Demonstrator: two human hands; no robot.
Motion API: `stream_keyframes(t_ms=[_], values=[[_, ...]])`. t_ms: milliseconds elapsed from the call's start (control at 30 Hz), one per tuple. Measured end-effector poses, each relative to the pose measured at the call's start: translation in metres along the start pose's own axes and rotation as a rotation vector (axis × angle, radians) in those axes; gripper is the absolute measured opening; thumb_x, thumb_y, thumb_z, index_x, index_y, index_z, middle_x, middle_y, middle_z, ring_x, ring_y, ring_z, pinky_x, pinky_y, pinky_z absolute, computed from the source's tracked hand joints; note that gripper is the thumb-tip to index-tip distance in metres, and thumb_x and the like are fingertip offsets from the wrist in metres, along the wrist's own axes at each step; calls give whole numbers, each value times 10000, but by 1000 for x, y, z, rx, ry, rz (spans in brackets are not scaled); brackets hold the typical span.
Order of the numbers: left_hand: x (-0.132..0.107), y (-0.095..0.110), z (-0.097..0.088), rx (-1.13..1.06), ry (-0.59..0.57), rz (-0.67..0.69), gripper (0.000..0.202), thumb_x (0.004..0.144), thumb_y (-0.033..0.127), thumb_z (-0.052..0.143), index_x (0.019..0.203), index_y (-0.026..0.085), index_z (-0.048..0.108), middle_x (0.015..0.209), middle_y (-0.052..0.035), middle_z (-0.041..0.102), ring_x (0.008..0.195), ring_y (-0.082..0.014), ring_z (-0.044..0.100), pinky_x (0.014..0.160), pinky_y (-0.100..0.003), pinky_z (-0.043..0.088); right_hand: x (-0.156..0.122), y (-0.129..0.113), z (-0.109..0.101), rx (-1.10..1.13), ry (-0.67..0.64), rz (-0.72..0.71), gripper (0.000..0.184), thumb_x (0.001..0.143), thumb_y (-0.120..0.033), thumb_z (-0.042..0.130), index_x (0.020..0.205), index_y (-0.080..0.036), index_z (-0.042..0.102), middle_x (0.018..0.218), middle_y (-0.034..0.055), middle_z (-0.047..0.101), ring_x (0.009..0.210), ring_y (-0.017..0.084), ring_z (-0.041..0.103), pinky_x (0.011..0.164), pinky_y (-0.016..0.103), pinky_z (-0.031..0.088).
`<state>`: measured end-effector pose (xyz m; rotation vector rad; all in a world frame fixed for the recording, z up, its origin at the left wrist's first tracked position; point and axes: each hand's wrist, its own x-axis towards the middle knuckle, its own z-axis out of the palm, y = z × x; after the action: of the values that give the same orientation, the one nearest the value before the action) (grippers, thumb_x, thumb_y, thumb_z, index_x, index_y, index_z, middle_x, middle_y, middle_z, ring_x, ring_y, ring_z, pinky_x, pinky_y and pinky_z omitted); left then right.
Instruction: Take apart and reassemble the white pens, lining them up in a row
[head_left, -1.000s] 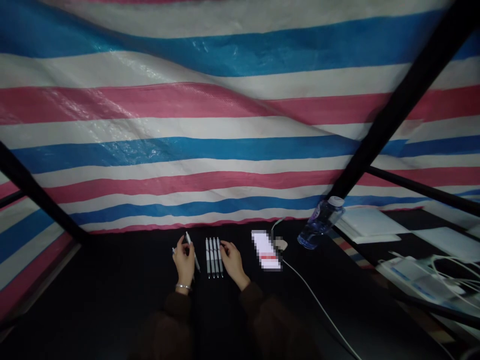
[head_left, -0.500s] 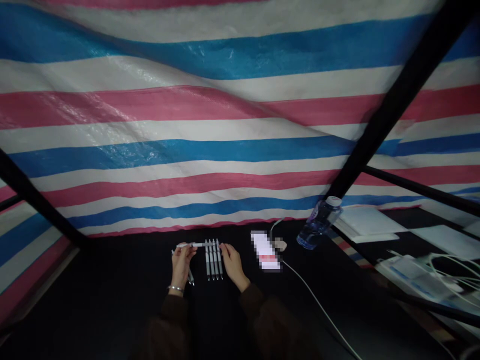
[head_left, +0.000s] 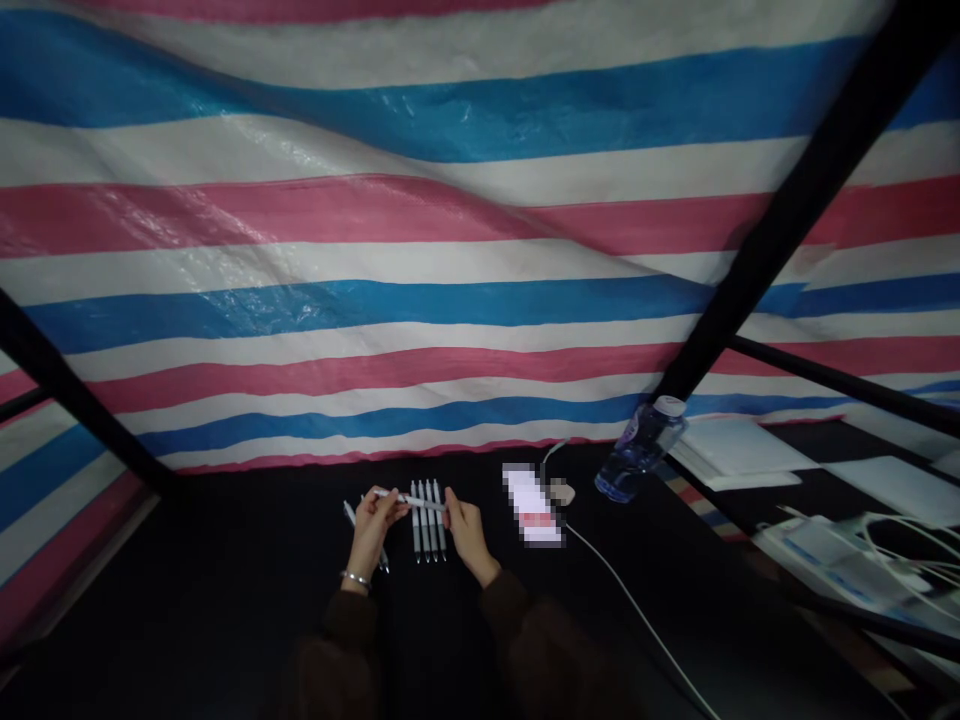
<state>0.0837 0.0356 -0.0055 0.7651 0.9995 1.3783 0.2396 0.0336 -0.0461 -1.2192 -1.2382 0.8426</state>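
Note:
My left hand (head_left: 370, 532) holds a white pen (head_left: 411, 500) crosswise between its fingers, and the pen's far end reaches over a row of pens. That row of several grey-and-white pens (head_left: 427, 525) lies side by side on the dark table. My right hand (head_left: 469, 535) rests just right of the row, with its fingertips at the held pen's end. Whether they grip it is too small to tell. A second pen (head_left: 366, 535) passes under my left hand, partly hidden; I cannot tell if it is held.
A pixelated white object (head_left: 531, 505) lies right of my right hand, beside a small beige item (head_left: 561, 491) and a white cable (head_left: 637, 610). Farther right are a tilted plastic water bottle (head_left: 641, 450), papers, and a power strip (head_left: 832, 560). A striped tarp and black poles stand behind.
The pen in my left hand has swung from pointing forward to lying crosswise, and its end has moved right over the row toward my right hand.

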Motion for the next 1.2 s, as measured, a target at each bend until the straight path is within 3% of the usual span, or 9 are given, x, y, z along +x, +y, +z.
stream_keyframes(t_ms=[167,300,500,733,833,900,1000,1100,1200], values=[[-2,-2,1,58,27,31,383,562,385,756,617,165,449,575,22,626,605,-150,658,592,-234,529,2,4,0,-42,10,-33,557,810,-554,431,417,-186,288,425,-55,236,424,59,217,410,223,152],[0,-5,1,168,-11,38,363,611,452,699,583,162,483,495,8,600,499,-154,618,523,-252,488,3,5,0,-21,53,-19,537,813,-548,427,445,-194,262,445,-54,221,441,63,214,415,228,156],[0,-4,0,405,-71,167,443,723,477,577,408,176,496,377,5,514,471,-139,570,606,-263,447,2,-4,-2,50,80,8,514,800,-524,465,447,-194,289,454,-57,226,447,67,222,418,227,170],[0,-2,3,504,-98,144,552,766,507,498,309,198,460,320,-7,462,450,-136,541,637,-270,425,3,-11,-3,77,131,-29,519,745,-535,539,448,-190,289,478,-69,204,465,65,217,417,209,203],[0,-2,3,478,-56,142,543,755,509,505,307,209,437,305,4,440,448,-138,531,641,-275,422,3,-11,-3,77,100,-65,450,748,-502,561,488,-173,400,487,-61,296,479,73,285,436,202,259],[1,-3,2,446,-11,137,532,746,508,514,313,215,418,305,12,434,455,-140,532,642,-276,419,3,-12,-2,87,68,-103,344,755,-466,576,621,-153,527,544,-41,413,495,80,342,451,200,297],[3,-5,1,398,10,130,531,730,507,528,317,227,345,303,18,431,452,-142,534,636,-280,422,1,-15,-1,95,39,-149,292,774,-435,568,801,-145,584,666,5,532,521,89,406,461,203,329],[4,-6,0,364,-61,121,523,715,486,552,322,228,322,305,15,446,453,-147,543,644,-283,430,0,-14,-1,95,17,-124,342,816,-468,498,702,-153,568,602,-3,510,534,104,431,486,210,343],[4,-7,0,343,-90,107,500,710,461,567,322,223,361,323,3,479,464,-151,551,654,-283,433,-1,-8,0,88,35,-9,489,834,-546,412,527,-169,474,435,-49,352,433,90,337,432,217,277]])
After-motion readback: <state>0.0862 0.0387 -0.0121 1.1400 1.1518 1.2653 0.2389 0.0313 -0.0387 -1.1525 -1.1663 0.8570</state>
